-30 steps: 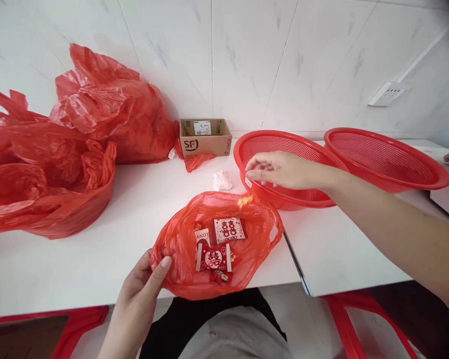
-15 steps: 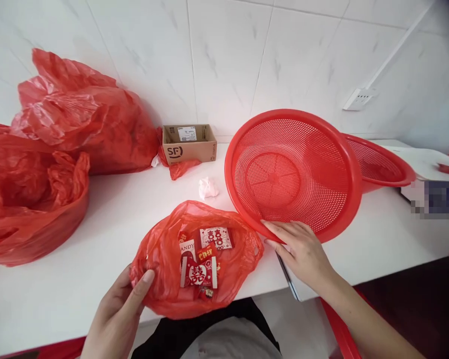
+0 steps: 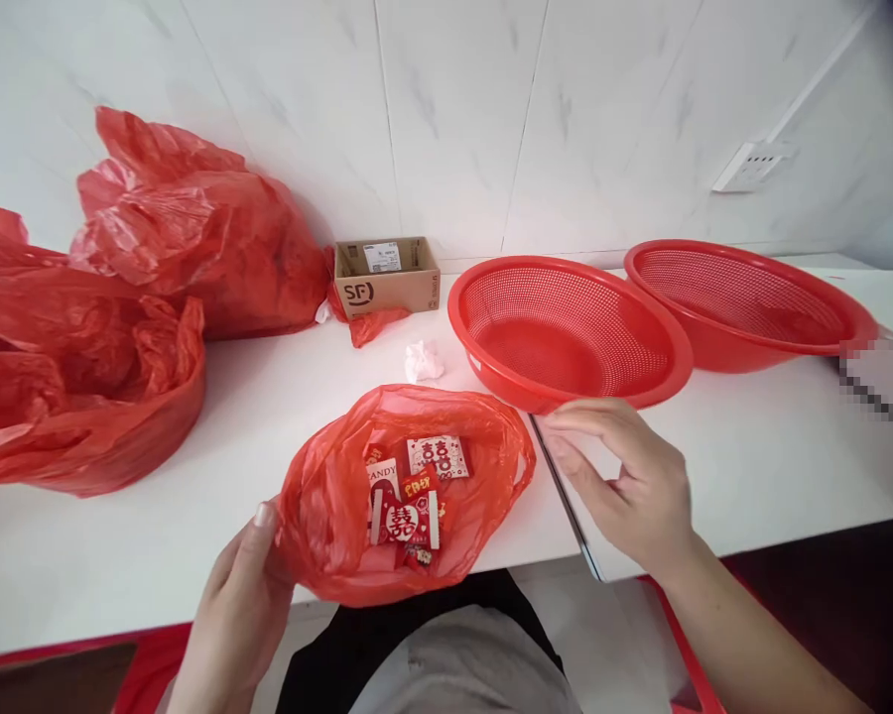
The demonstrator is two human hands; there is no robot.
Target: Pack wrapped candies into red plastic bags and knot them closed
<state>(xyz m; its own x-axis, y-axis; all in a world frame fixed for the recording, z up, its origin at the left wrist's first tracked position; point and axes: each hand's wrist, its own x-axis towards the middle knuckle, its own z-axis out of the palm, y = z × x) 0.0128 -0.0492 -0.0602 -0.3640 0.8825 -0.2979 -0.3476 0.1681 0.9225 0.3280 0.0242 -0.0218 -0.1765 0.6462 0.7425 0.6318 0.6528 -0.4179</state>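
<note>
Head view, hands and contents.

Item: my left hand [image 3: 239,595], closed on the left end of an open red bag [image 3: 325,501], thumb at the edge; the fingers behind are largely hidden by the plastic.

Item: my right hand [image 3: 640,486], bare, thumb and forefinger bowed with a gap between them, nothing visible in their grasp. Fingertips just in front of the nearer red basket [image 3: 540,352]; whether they touch its rim I cannot tell.

Item: the open bag's position. In front of my body at the table's [image 3: 305,402] near edge, mouth up, long axis running side to side, right end slightly farther from me. It lies to the left of my right fingertips, a small space between; its handle hole faces that way. My left hand is the nearer, being in contact.

Item: within the bag, a loose pile of wrapped sweets: red packet with white ends [image 3: 404,521] uppermost, pale double-happiness packet [image 3: 441,456] behind, white-topped packet [image 3: 382,476] at left, red packet with yellow lettering [image 3: 421,484] between. All lie between my two hands, touching neither.

Item: crumpled white tissue [image 3: 423,363], beyond the bag, near the basket.
</note>
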